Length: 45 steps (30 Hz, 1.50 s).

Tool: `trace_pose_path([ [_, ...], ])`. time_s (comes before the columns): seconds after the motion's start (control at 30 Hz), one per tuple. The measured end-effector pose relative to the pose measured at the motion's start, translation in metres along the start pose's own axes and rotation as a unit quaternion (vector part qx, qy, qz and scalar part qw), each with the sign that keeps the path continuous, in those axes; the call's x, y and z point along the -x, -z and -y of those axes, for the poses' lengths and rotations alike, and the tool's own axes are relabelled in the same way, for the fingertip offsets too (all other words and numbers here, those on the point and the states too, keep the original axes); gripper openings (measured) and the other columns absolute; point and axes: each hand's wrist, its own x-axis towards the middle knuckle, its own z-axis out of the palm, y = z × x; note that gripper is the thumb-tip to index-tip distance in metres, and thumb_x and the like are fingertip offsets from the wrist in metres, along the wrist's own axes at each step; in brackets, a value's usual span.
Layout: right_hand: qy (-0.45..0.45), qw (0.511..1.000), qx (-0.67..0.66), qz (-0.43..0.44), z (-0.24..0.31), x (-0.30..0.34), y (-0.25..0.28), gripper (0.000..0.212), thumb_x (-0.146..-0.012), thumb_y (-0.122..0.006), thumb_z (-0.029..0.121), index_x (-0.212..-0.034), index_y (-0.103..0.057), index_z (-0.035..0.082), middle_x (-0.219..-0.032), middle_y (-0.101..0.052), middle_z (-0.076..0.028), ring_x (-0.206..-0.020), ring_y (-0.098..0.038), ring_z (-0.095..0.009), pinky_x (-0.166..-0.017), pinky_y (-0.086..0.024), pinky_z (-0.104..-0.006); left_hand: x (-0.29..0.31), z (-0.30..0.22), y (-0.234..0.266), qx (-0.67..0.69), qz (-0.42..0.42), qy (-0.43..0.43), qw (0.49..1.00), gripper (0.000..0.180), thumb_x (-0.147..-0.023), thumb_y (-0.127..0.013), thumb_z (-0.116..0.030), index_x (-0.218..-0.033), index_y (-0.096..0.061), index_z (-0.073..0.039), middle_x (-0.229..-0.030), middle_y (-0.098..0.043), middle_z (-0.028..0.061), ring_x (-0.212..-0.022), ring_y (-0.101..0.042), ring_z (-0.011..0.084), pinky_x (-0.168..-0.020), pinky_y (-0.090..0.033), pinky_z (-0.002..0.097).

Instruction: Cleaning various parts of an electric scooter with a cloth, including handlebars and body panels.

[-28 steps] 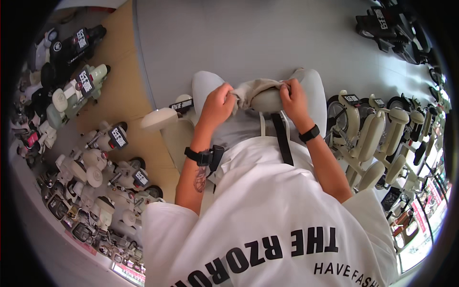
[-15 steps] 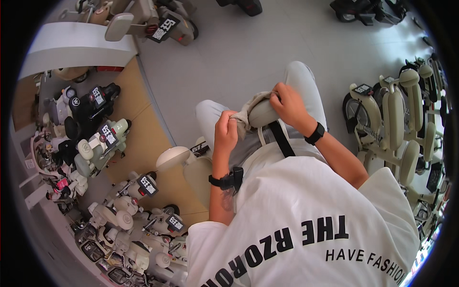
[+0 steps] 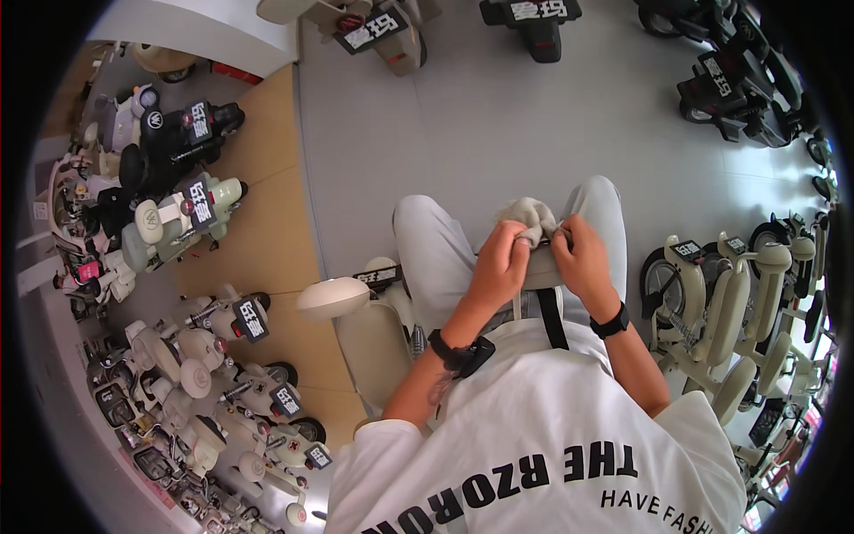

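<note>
bunched beige cloth (image 3: 528,215) between knees (image 3: 418,215), bulging ahead of left hand (image 3: 500,264), which is nearer; left fingers pinch its fold. right hand (image 3: 584,263) curled just beside; grip hidden, cannot tell. bunch's long axis unclear.

Soft light; pale glare on floor (image 3: 498,133) at right; fisheye bends edges, corners black.

Here's the grey floor (image 3: 427,133), black scooters (image 3: 713,84) parked upper right, cream scooters (image 3: 728,307) lined up below them, a tan strip (image 3: 271,218) running down the left
</note>
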Motion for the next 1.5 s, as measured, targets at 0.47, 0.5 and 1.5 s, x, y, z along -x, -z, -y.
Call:
trace_pose_path([
  [0.47, 0.059, 0.996, 0.009, 0.063, -0.010, -0.005, 0.010, 0.005, -0.085, -0.055, 0.000, -0.090, -0.053, 0.001, -0.085, -0.053, -0.019, -0.080, -0.053, -0.041, -0.069, -0.044, -0.0472, -0.007, 0.012, -0.020, -0.100, 0.076, -0.180, 0.975, 0.025, -0.070, -0.056, -0.002, -0.093, -0.047, 0.001, -0.095, -0.045, 0.0195, -0.085, -0.045, 0.0395, -0.076, -0.040, 0.0474],
  [0.5, 0.065, 0.996, 0.007, 0.060, -0.018, -0.001, 0.011, 0.004, -0.087, -0.055, 0.001, -0.091, -0.054, 0.001, -0.084, -0.054, -0.018, -0.077, -0.054, -0.039, -0.068, -0.044, -0.0464, -0.007, 0.008, -0.022, -0.090, 0.072, -0.168, 0.979, 0.024, -0.071, -0.056, -0.001, -0.094, -0.048, 0.001, -0.095, -0.045, 0.0191, -0.085, -0.045, 0.0393, -0.077, -0.041, 0.0472],
  [1.5, 0.134, 0.904, -0.385, -0.128, 0.000, 0.021, 0.054, 0.012, -0.101, -0.049, 0.009, -0.106, -0.058, 0.003, -0.092, -0.052, 0.002, -0.082, -0.044, -0.007, -0.074, -0.039, -0.0228, 0.053, -0.076, 0.040, -0.009, -0.045, -0.076, 0.996, 0.017, -0.096, -0.054, -0.016, -0.105, -0.058, -0.002, -0.074, -0.060, 0.0123, -0.065, -0.058, 0.0187, -0.062, -0.048, 0.0349],
])
